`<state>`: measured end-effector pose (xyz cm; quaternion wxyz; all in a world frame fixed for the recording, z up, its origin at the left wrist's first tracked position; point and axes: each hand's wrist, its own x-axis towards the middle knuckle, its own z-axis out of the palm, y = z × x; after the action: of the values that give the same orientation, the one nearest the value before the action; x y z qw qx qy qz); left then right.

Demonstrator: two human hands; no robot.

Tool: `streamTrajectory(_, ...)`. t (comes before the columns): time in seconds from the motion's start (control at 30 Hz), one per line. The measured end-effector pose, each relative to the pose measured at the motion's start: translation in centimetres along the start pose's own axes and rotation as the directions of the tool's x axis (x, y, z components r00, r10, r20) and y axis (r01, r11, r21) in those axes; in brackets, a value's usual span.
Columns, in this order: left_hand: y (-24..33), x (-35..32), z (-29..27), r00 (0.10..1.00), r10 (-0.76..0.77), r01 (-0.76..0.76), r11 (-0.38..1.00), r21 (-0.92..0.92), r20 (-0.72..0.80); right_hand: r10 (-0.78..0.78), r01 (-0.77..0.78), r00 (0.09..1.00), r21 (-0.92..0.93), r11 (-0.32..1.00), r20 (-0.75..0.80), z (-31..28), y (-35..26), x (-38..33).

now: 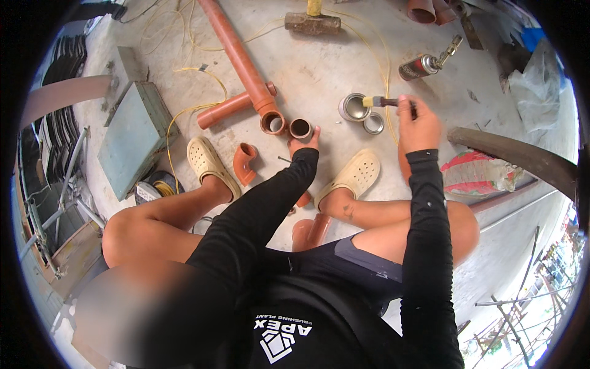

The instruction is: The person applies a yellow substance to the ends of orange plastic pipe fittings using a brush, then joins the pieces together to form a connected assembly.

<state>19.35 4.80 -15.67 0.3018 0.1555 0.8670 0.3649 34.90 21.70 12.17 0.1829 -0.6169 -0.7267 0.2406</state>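
My left hand (304, 142) is closed around a short orange-brown pipe fitting (300, 128), its round mouth facing up. Just beside it is the open socket of a long orange pipe (236, 55) with a side branch (224, 111). In my right hand (420, 123) is a paintbrush (386, 102), gripped by its dark handle. The brush's pale bristles are over the rim of an open can (355, 107) of pale liquid. Touching or nearly touching the can is a small round lid (373, 123). An orange pipe elbow (244, 163) lies near my left foot.
A sledgehammer (312, 23) and a gas torch canister (421, 66) lie farther off. A blue-grey metal box (132, 138) stands at left, with a yellow cord (171, 129) alongside. More orange pipe (311, 232) lies between my legs; a red-and-white sack (473, 172) is at right.
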Motion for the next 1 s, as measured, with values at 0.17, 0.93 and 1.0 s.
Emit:
streamTrajectory(0.17, 4.0, -0.3, -1.7, 0.999, 0.003, -0.001, 0.998, -0.06, 0.035, -0.075, 0.077, 0.992, -0.017, 0.997, 0.098, 4.1, 1.5, -0.4)
streamTrajectory(0.93, 18.0, -3.4, -21.7, 0.662, -0.161, 0.561, 0.754, -0.341, 0.732, 0.328, -0.326, 0.943, 0.345, 0.88, 0.053, 7.8, 11.7, 1.6)
streamTrajectory(1.0, 18.3, -3.3, -21.5, 0.713, -0.088, 0.313, 0.928, -0.203, 0.696, 0.378, -0.373, 0.924, 0.325, 0.869, 0.052, 7.4, 12.4, 1.7)
